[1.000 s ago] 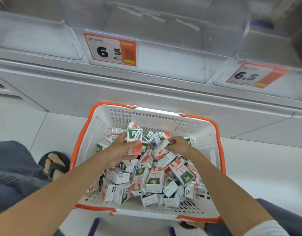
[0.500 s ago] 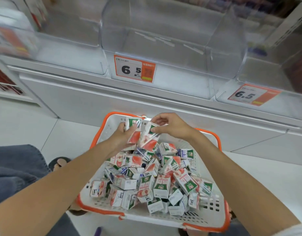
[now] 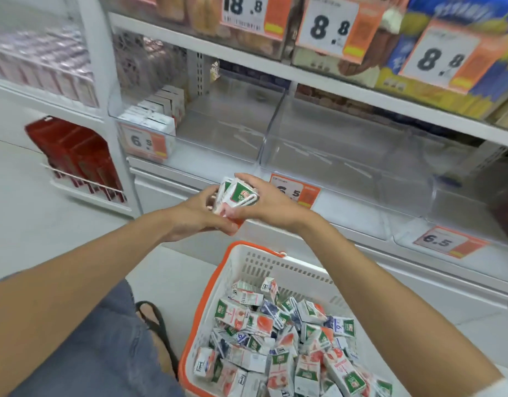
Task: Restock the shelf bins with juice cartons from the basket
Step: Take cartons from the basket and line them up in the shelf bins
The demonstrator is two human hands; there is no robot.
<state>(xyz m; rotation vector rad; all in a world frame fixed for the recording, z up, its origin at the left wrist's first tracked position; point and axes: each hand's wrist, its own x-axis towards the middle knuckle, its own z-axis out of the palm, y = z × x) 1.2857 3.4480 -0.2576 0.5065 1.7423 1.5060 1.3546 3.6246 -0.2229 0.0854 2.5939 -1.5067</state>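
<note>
Open room inside the middle clear bin, bare from front lip to back wall. Same in the wider bin to its right. Blocked in the left end by a row of white cartons behind the 6.5 tag. Capped overhead by the next shelf edge (low, so entry from the front only). Down below, a basket heaped with juice cartons, no bare floor showing among them. Both hands clear of the bin fronts, above the basket's far rim.
</note>
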